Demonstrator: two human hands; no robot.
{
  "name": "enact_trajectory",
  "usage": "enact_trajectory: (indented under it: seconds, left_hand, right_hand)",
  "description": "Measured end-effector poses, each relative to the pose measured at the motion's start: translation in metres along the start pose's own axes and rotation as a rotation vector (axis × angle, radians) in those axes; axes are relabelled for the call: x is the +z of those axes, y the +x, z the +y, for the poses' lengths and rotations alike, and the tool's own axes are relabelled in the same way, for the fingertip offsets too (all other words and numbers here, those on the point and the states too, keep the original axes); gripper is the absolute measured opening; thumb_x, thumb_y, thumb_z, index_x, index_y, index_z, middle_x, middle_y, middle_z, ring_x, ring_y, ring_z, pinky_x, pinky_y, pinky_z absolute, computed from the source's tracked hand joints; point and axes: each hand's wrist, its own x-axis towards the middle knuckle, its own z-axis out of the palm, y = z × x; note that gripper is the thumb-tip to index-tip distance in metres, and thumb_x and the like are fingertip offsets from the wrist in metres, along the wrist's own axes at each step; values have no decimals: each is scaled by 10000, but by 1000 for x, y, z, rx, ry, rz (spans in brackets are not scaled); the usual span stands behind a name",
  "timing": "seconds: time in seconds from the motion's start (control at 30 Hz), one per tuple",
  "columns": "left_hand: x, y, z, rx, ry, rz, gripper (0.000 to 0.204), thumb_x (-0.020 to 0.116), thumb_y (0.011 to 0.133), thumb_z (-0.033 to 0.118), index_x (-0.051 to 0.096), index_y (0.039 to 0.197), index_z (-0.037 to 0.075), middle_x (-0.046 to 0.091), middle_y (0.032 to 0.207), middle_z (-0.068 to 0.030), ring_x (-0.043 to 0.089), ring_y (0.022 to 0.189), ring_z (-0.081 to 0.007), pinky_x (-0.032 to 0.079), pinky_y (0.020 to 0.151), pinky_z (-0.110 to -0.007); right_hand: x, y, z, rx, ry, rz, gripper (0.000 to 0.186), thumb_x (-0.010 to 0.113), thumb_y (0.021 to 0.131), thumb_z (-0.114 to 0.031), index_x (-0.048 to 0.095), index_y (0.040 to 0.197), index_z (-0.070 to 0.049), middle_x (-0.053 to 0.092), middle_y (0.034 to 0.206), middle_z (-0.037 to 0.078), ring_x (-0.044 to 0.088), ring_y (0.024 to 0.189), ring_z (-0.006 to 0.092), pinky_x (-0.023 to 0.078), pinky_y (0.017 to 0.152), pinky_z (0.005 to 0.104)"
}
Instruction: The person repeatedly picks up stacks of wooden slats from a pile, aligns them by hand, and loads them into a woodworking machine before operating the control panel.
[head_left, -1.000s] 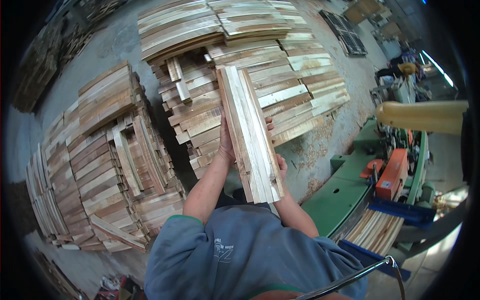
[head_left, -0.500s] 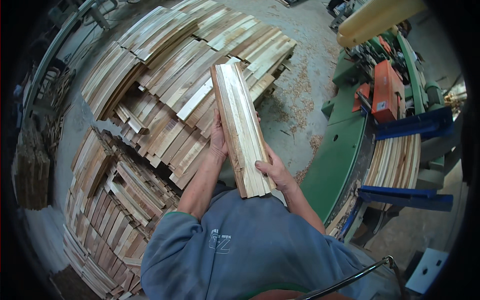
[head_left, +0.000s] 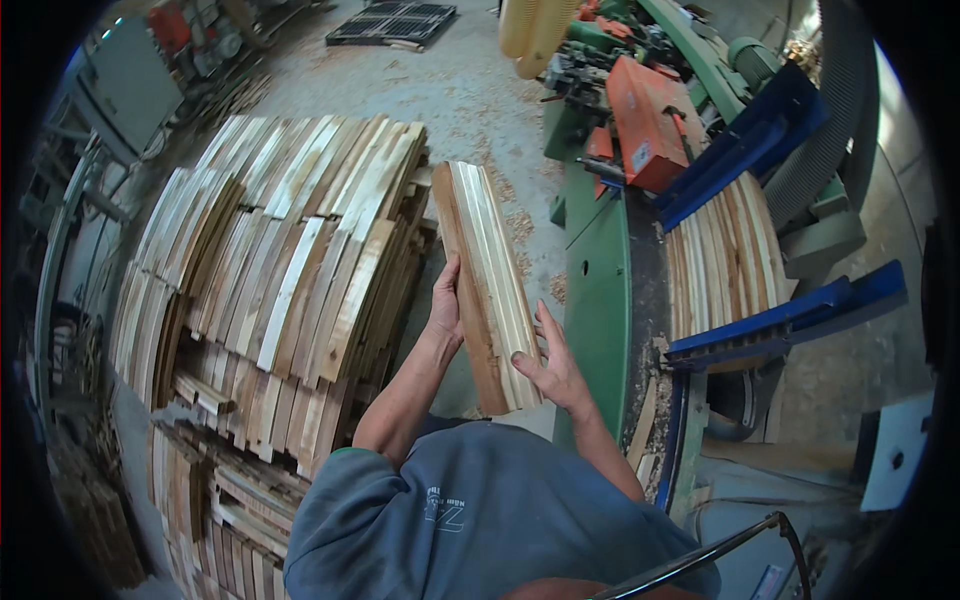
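My left hand grips the left side of a bundle of long wooden strips, reddish-brown at the left edge and pale across the rest, held at a slant in front of my blue shirt. At the bundle's lower right, my right hand holds it with the thumb on the face and the fingers partly spread along the side. Just right of that hand is the green machine bed, where a row of wooden strips lies between two blue guides.
Stacks of boards fill the floor at left. A black pallet lies at the back. The machine has an orange housing and a yellow hose above. Grey cabinets stand at back left; wood shavings litter the floor.
The view has swung right toward the machine, so the board stacks now sit further left. The bundle stays in both hands; my right hand's fingers now show more along its side.
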Motion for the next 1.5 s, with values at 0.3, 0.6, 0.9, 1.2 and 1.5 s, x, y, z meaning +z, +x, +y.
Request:
enact_trajectory:
  seconds: [0.3, 0.6, 0.9, 1.2, 1.5]
  left_hand:
    - [128, 55, -132, 340, 1169, -82, 1012, 806, 844, 448, 300, 1536, -89, 557, 1260, -252, 567, 1151, -359, 464, 1027, -432]
    - [193, 110, -167, 326, 1517, -433, 1216, 850, 761, 462, 169, 1596, -102, 423, 1361, -317, 416, 1303, -423, 357, 1145, -470]
    - [342, 190, -168, 446, 1204, -1127, 1152, 841, 675, 287, 243, 1588, -82, 455, 1416, -273, 473, 1307, -379, 365, 1160, -434]
    - [552, 229, -198, 1407, 776, -1545, 1115, 858, 601, 248, 366, 1593, 110, 433, 1364, -284, 456, 1257, -456, 382, 1051, -544]
    - [612, 298, -270, 1735, 856, -1871, 1128, 887, 578, 203, 387, 1589, 239, 419, 1428, -215, 440, 1307, -411, 355, 1118, -567]
  right_hand:
    - [-110, 33, 24, -31, 583, 171, 866, 769, 719, -333, 479, 1472, -20, 627, 1308, 94, 624, 1202, 232, 479, 1076, 378]
    - [-168, 38, 36, -111, 1081, 467, 922, 815, 643, -206, 491, 1499, -88, 644, 1351, 100, 624, 1243, 282, 496, 1115, 406]
    - [-247, 65, -73, -423, 505, 829, 683, 786, 630, -82, 615, 1290, -27, 695, 1195, 65, 648, 1134, 175, 498, 995, 316]
    - [-212, 27, -163, -454, -70, 1348, 758, 624, 918, 28, 317, 1610, 5, 332, 1651, 153, 406, 1485, 292, 402, 1175, 438]
    - [-97, -32, -62, -175, 167, 1680, 725, 661, 885, 20, 419, 1567, -7, 385, 1623, 103, 507, 1371, 240, 505, 1038, 354]
